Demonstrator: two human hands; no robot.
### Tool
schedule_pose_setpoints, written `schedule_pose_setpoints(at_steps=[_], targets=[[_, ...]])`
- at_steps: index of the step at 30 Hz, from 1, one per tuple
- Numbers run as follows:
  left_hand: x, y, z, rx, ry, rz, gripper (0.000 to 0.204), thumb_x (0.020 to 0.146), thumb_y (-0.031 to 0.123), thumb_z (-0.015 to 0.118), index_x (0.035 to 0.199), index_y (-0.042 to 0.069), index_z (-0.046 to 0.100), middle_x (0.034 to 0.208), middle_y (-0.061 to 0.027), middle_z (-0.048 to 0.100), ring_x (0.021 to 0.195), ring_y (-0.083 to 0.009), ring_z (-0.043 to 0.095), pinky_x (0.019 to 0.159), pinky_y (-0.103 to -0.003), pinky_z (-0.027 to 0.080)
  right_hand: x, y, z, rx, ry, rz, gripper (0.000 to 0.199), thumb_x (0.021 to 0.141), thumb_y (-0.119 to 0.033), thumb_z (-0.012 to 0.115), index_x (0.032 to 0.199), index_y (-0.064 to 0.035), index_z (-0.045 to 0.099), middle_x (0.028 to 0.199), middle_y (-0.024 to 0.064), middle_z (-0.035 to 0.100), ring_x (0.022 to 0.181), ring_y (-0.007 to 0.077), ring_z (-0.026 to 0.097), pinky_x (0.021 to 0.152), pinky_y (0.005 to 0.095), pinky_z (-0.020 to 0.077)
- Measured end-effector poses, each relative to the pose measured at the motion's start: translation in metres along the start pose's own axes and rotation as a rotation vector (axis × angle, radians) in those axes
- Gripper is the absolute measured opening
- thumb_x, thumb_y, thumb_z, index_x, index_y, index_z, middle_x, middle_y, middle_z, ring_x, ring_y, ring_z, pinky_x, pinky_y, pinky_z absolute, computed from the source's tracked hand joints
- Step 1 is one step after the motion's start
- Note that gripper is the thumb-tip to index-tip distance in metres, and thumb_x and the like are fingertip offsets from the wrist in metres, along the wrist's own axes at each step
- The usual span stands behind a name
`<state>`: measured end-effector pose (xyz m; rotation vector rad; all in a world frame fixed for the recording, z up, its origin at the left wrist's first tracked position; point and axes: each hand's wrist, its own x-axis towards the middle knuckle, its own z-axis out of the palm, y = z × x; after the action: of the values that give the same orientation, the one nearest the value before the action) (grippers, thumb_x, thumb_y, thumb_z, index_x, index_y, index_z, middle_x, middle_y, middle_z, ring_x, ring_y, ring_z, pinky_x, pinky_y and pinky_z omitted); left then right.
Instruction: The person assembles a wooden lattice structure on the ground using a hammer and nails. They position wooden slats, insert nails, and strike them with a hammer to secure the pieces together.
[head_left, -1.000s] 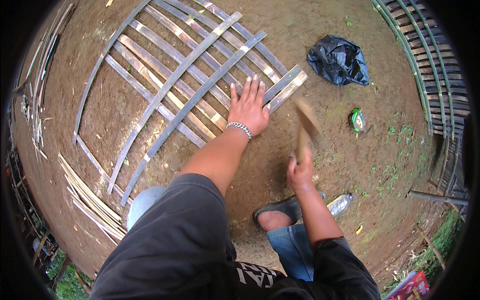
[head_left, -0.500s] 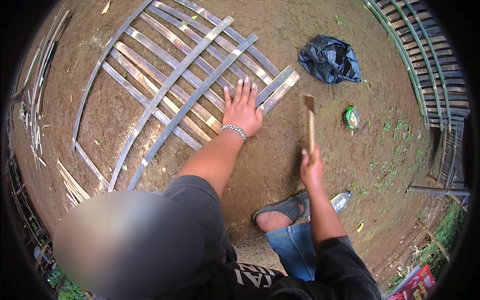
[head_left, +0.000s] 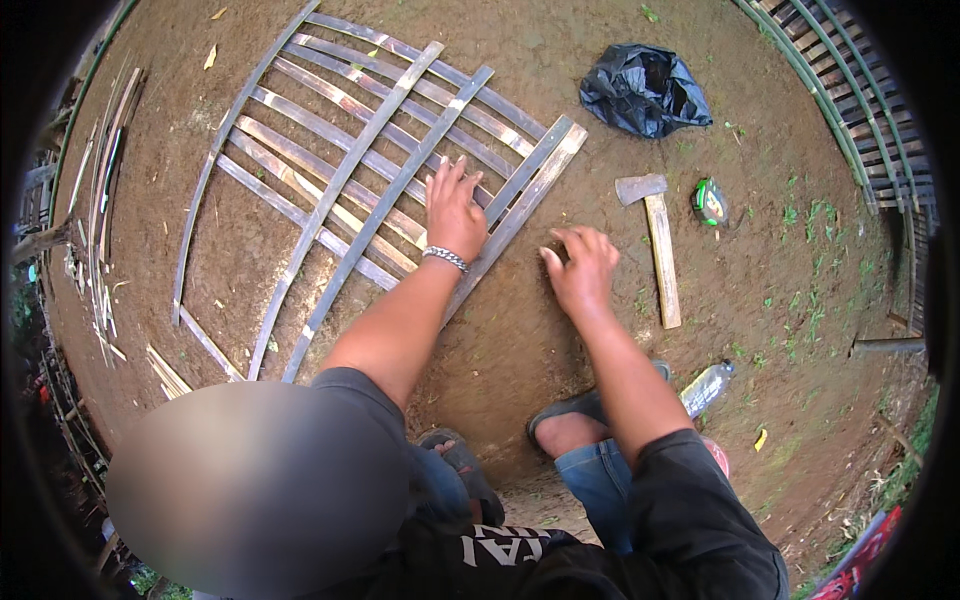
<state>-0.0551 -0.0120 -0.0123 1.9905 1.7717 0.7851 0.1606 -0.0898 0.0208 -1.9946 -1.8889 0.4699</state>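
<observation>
A lattice of flat split-bamboo strips (head_left: 338, 190) lies on the soil, long slats crossed by several bars. My left hand (head_left: 457, 212), with a chain bracelet at the wrist, is over its right end with fingers apart; whether it touches the slats I cannot tell. Just beyond the lattice's right edge is my right hand (head_left: 582, 268), fingers loosely bent and spread, with nothing in it. Farther right, a hatchet (head_left: 662, 262) with a wooden handle rests on the ground, its metal head pointing away from me.
Beside the hatchet sits a green and black tape measure (head_left: 710, 202). A crumpled black plastic bag (head_left: 645, 92) lies beyond it. A clear bottle (head_left: 706, 388) is near my foot. Loose strips (head_left: 108, 200) lie at the left, and a bamboo structure (head_left: 850, 95) stands at the far right.
The hatchet, held in my right hand before, now lies on the ground. My right hand has moved left toward the lattice. My left hand's fingers have lifted and bent a little.
</observation>
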Motion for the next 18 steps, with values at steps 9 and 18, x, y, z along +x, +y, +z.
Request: schedule_pose_setpoints(at_steps=[9, 18], targets=[[0.042, -0.026, -0.054, 0.31, -0.408, 0.435, 0.034, 0.086, 0.019, 0.074, 0.12, 0.02, 0.076, 0.124, -0.0037, 0.066, 0.127, -0.0238, 0.056, 0.117, -0.046, 0.035, 0.016, -0.039, 0.031, 0.132, 0.032, 0.194, 0.035, 0.074, -0.027, 0.09, 0.106, -0.0213, 0.079, 0.11, -0.0005, 0.065, 0.117, 0.0215, 0.057, 0.108, 0.0442, 0.0316], [0.065, -0.03, -0.051, 0.318, -0.513, 0.584, 0.028, 0.086, 0.02, 0.073, 0.114, 0.019, 0.077, 0.112, -0.004, 0.067, 0.117, -0.0252, 0.06, 0.106, -0.042, 0.044, 0.022, -0.039, 0.041, 0.156, 0.04, 0.302, 0.029, 0.077, -0.027, 0.088, 0.104, -0.0229, 0.081, 0.11, -0.0024, 0.066, 0.118, 0.0196, 0.056, 0.11, 0.0451, 0.0286]])
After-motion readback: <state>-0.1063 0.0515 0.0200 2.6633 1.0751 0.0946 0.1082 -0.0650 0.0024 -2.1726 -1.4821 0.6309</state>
